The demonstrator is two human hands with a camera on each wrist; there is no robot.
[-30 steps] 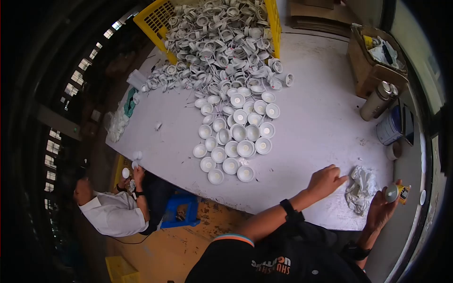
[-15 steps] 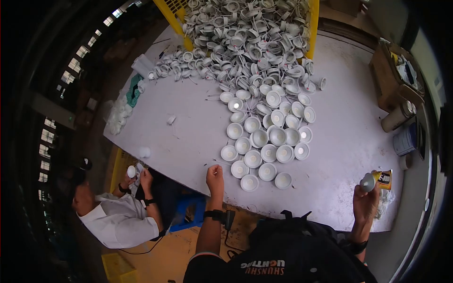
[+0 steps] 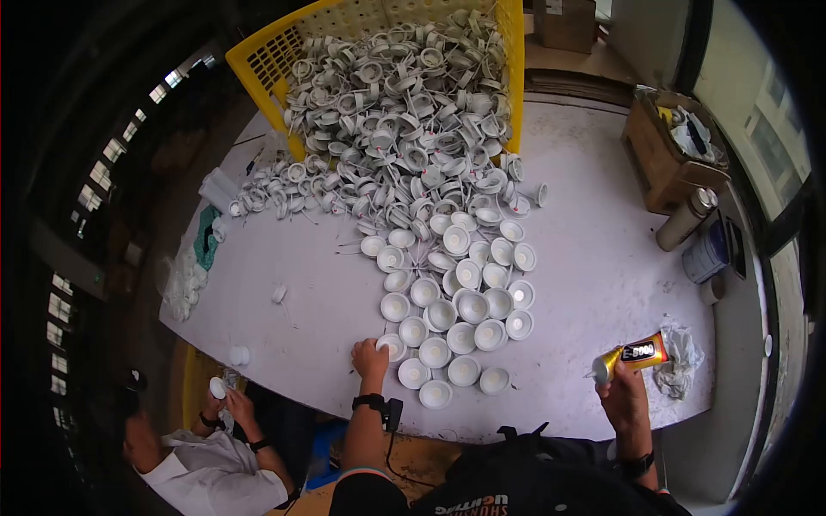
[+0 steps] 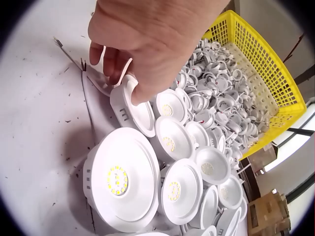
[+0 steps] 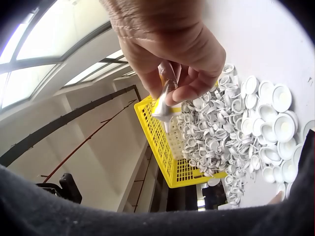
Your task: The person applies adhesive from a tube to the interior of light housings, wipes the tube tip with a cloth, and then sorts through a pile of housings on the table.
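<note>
Lamp in left grasp, tube in right: grip sound, clearance tight

My left hand (image 3: 370,359) grasps one lamp (image 4: 127,112), thumb over its rim and fingers curled behind. The lamp stands tilted at the near left edge of the group on the table (image 3: 585,258), close against its neighbours. Whether its base is off the surface I cannot tell.

My right hand (image 3: 626,402) grips the tube (image 3: 645,351), marked E-8000, well apart from the lamps and just beside a crumpled wrapper (image 3: 680,363). Its nozzle (image 5: 166,126) is clear of everything; whether it is capped I cannot confirm.

Findings on method, in my judgement: the rim is the proper place to hold. The thumb ought to stay there and off the LEDs, which a fingertip or stray glue could soil. The wire (image 4: 87,101) lies on the table beside this lamp, its ends bare; any lift should be slow and straight, in case a lead is caught under the big lamp (image 4: 122,182) nearby. A sideways drag would likely knock the row.

The tube calls for a light hold, since a hard squeeze may push out glue early. Its nozzle is best kept away from the sleeve and the finished faces.
</note>
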